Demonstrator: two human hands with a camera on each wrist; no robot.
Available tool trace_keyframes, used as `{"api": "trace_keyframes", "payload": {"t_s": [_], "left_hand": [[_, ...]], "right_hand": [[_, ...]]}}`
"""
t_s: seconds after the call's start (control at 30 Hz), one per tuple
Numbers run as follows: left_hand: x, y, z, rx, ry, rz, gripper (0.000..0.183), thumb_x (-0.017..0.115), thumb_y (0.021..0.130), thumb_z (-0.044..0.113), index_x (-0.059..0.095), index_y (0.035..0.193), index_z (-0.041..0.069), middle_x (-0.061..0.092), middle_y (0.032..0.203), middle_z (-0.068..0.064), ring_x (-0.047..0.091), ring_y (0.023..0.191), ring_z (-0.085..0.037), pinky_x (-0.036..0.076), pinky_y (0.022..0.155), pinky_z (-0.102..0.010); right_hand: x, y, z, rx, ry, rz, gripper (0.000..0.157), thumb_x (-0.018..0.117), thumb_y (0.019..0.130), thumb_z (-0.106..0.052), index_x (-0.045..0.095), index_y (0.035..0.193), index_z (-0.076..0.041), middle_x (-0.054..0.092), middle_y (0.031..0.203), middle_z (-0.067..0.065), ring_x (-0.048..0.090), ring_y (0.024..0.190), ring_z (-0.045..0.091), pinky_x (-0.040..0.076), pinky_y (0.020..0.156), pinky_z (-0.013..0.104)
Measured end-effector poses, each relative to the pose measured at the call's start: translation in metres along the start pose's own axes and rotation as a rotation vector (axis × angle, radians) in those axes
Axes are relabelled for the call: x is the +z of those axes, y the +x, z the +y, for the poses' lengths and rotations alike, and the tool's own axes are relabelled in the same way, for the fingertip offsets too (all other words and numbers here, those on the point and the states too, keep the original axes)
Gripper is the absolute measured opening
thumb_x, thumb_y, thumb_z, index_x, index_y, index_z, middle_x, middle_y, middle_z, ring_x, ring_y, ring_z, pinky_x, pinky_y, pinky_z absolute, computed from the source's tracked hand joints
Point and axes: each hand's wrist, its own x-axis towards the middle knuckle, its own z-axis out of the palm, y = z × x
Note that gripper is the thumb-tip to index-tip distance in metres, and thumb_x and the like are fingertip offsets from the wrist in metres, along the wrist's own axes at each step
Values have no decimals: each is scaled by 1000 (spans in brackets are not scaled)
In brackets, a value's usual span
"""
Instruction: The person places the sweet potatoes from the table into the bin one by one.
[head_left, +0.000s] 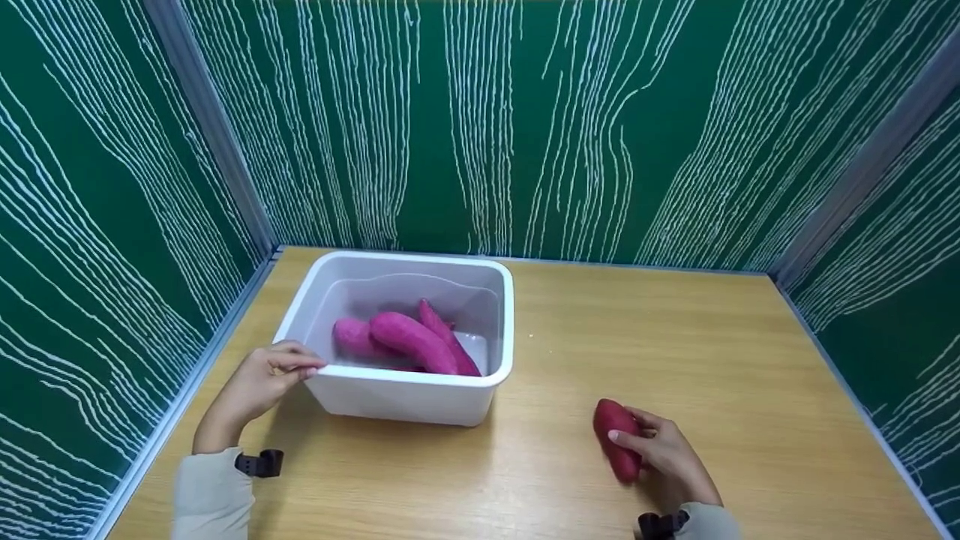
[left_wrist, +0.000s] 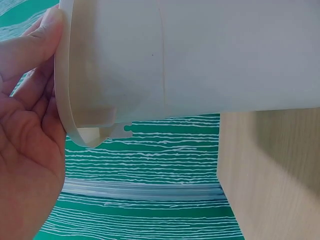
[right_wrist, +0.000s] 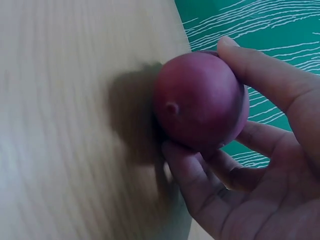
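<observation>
- Right hand (head_left: pixel 667 454) near right on the wooden table (head_left: pixel 675 337); fingers curled round a dark red sweet potato (head_left: pixel 616 439), thumb over the top, fingers beneath in the right wrist view (right_wrist: pixel 200 102).
- Sweet potato long axis running near-to-far, far end poking past the fingertips; lower side at or just above the tabletop, shadow close under it — contact cannot be told.
- Grip wraps the thick middle, likely for balance of a long, tapering tuber.
- Left hand (head_left: pixel 259 382) at near left corner of the white tub (head_left: pixel 495 375); thumb on top of the rim, fingers below it, a light pinch in the left wrist view (left_wrist: pixel 30 100).
- Hold on the rim probably a steadying one; tub (left_wrist: pixel 200 55) otherwise sits flat on the table.
- Three pink sweet potatoes (head_left: pixel 412 341) lying inside the tub, heaped toward the middle and leaning on one another.
- Held sweet potato well apart from the tub, to its right and nearer; bare table between.
- Green panels with white wavy lines (head_left: pixel 525 127) closing in left, far and right.
</observation>
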Motion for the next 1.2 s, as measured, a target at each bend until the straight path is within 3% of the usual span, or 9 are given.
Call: {"api": "trace_keyframes", "payload": {"t_s": [0.13,0.33,0.47,0.8,1.07,1.2], "left_hand": [[0,0,0,-1,-1,-3,19,65,88,2,77,100,12,69,105,-6,55,109,-29,50,94,-46],[0,-1,-1,27,-11,16,19,67,86,1,78,97,12,70,101,-5,56,102,-24,50,81,-22],[-1,-1,2,21,-25,8,17,67,87,3,77,99,10,70,103,-6,56,105,-25,47,81,-15],[-2,-1,2,6,-12,0,18,66,88,4,77,99,13,70,104,-6,56,106,-25,49,87,-25],[-1,0,-1,1,-15,-3,18,67,88,5,77,99,14,69,104,-4,56,108,-26,50,92,-41],[-1,0,0,12,-12,-1,18,66,88,4,77,99,14,69,103,-5,55,107,-26,51,90,-38]], "right_hand": [[-1,0,1,-1,16,-15,77,74,84,-29,37,144,3,49,129,31,61,76,20,51,55,34],[-2,4,3,-6,38,-6,77,75,82,-30,40,142,5,54,125,28,61,78,17,52,58,32],[-4,5,3,-17,33,-14,77,74,83,-31,40,141,6,53,127,27,60,80,17,52,61,30],[-12,8,-13,-38,53,-70,75,75,83,-33,44,139,5,52,129,22,58,98,18,51,79,26],[-15,10,-28,-92,119,-133,73,72,86,-32,41,142,4,46,140,23,60,98,16,50,81,24],[-17,11,-33,-125,120,-141,69,71,86,-31,44,141,2,50,135,20,60,98,17,51,78,26]]}}
